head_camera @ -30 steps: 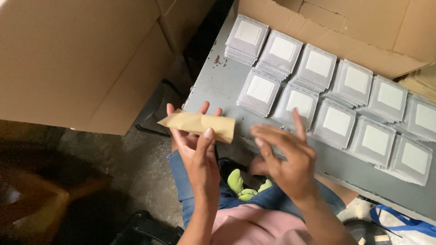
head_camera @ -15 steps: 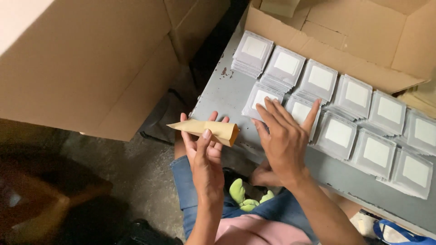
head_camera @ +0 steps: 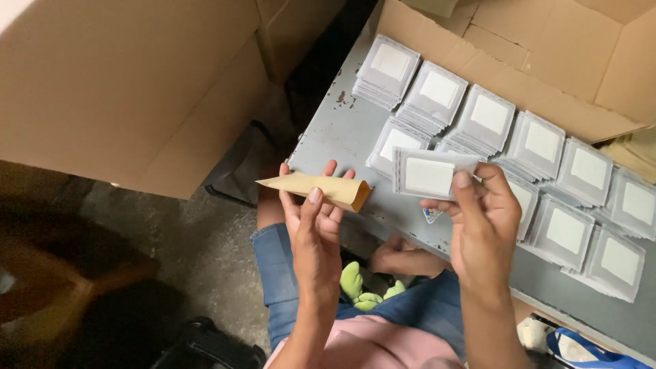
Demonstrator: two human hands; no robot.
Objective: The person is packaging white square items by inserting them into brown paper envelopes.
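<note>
Packets everywhere, plus a couple of big boxes

The left hand point(head_camera: 316, 229) pinches a tan paper envelope point(head_camera: 320, 189), open at its right end, just off the grey table's point(head_camera: 342, 130) near-left corner. The right hand point(head_camera: 486, 222) holds up a clear square pouch with a white insert point(head_camera: 429, 175) over that same end of the table. On the table sit stacks of the same clear-and-white pouches point(head_camera: 489, 117), in two slanted rows running from the far-left corner toward the right edge. A small blue-and-white sticker point(head_camera: 431, 215) sits near the table's front edge. One brown cardboard box point(head_camera: 519, 41) lies open along the far edge, another plain one point(head_camera: 130, 82) stands left of the table.
</note>
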